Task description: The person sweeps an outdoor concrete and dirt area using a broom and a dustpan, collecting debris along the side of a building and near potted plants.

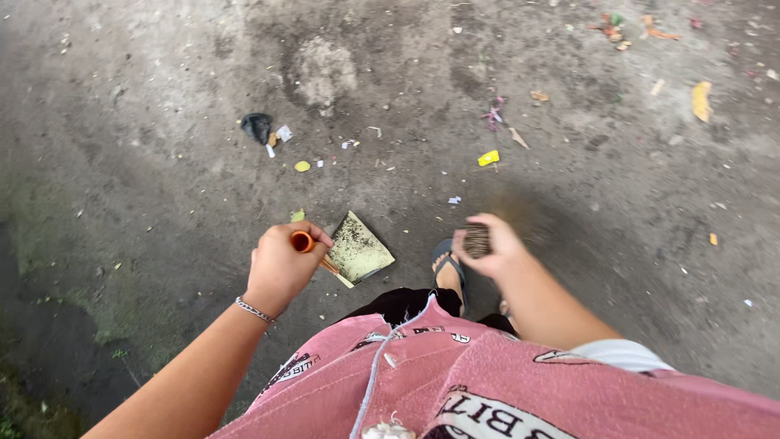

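Head view: the left hand (pixel 280 268) is clenched around an orange handle (pixel 303 241); its yellowish dustpan (pixel 357 249) rests on the ground just beyond. The right hand (pixel 487 246) grips a blurred broom-stick bundle (pixel 477 240). Past both lie a yellow scrap (pixel 488 158) and a black wrapper (pixel 257 126).

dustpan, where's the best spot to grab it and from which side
Grip the dustpan by its orange handle tip, from above on the near side. The handle rises toward the person while the pan lies flat on the ground; the left hand is closed around it.
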